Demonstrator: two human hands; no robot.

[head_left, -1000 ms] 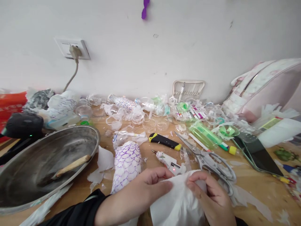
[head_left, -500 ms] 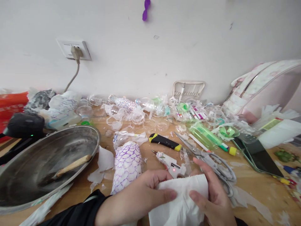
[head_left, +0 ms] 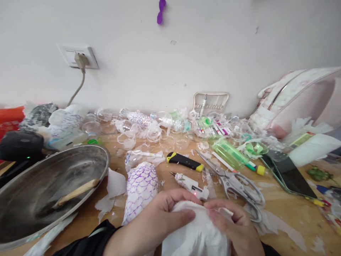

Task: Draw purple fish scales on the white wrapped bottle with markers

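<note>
White tissue paper (head_left: 195,231) is pinched between both hands at the bottom centre. My left hand (head_left: 165,217) grips its upper left edge between thumb and fingers. My right hand (head_left: 233,222) pinches the upper right edge, its fingertips close to those of the left. What lies under the paper is hidden. Left of the paper rests a white wrapped form with purple scale drawings (head_left: 141,188), partly behind my left wrist. Just beyond my fingers lie a white glue gun (head_left: 190,185) with a red light, a black and yellow utility knife (head_left: 184,161) and grey scissors (head_left: 231,181).
A metal basin (head_left: 66,170) with a wooden-handled tool stands at left. Cut plastic bottle pieces (head_left: 165,122) and markers line the wall. A green bottle (head_left: 230,153), a phone (head_left: 289,174) and a pink backpack (head_left: 301,99) are at right. Paper scraps lie about.
My right hand has moved left along the paper's top edge, its fingertips now near my left hand's. The paper's top edge is now gathered and folded. The view has shifted slightly.
</note>
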